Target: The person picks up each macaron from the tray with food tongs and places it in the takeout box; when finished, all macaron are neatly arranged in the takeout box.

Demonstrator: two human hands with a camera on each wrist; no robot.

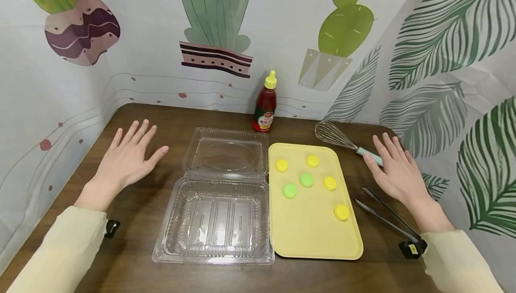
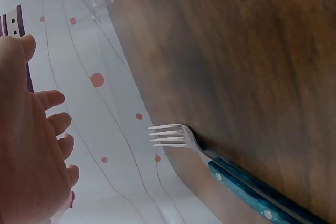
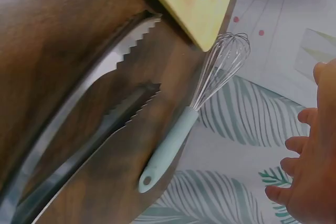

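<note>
My left hand is held over the left side of the table with fingers straight and spread, holding nothing. In the left wrist view a fork with a teal handle lies on the table beyond that hand. My right hand, also with straight fingers and nothing in it, hovers at the right edge. It partly covers the pale green handle of a whisk. Metal tongs lie just below it, jaws apart and pointing away from the wrist; their serrated tips show in the right wrist view.
A clear plastic clamshell box stands with its lid folded back. Beside it, a yellow tray bears several small round yellow pieces and two green ones. Behind is a red sauce bottle, close to the patterned wall cloth.
</note>
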